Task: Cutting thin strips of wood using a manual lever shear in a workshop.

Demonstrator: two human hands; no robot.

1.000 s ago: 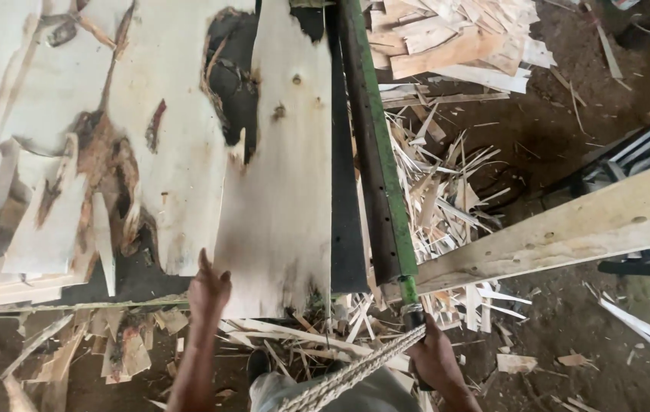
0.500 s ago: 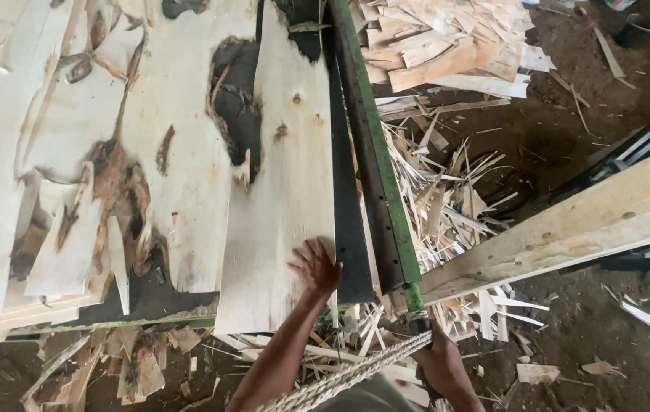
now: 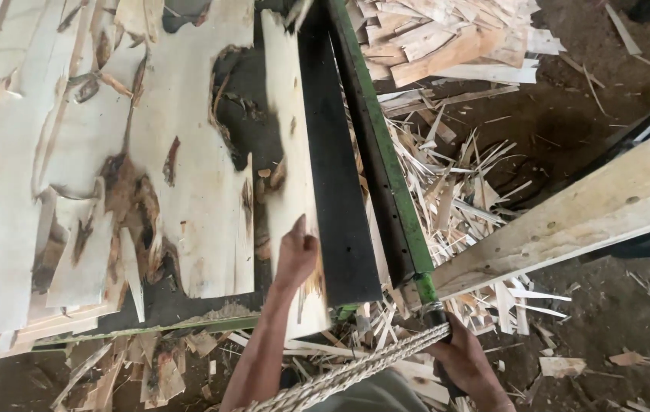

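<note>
Far left we've got a heap of pale veneer sheets (image 3: 4, 229), thin and ragged, overlapping each other with brown bark-coloured patches and torn holes all over. Next to that sits a wider sheet (image 3: 187, 191) with a big dark hole near its top edge, lying flat on the black bed (image 3: 340, 221) of the machine. Just right of it there's a narrow strip (image 3: 288, 137) of veneer running away from us, and our left hand (image 3: 296, 255) is on the near part of that strip, fingers curled down against the wood, thumb side tucked in, so it looks like a loose grip or press on the strip rather than a spread palm. The strip is touching the wider sheet along one edge and the bare black bed shows on its other side. Then comes the green bar (image 3: 382, 160) running along the bed's right edge. At its near end our right hand (image 3: 462, 362) is wrapped tight around a dark handle (image 3: 435, 313), fingers fully closed on it. A twisted rope (image 3: 355, 374) crosses in front of us between the two arms, right by that handle. Under and right of the bar the dirt floor is covered in slivers and offcuts (image 3: 454, 198), with a bigger pile of scraps (image 3: 447, 38) up top. Far right a thick pale plank (image 3: 592, 214) slants across.
</note>
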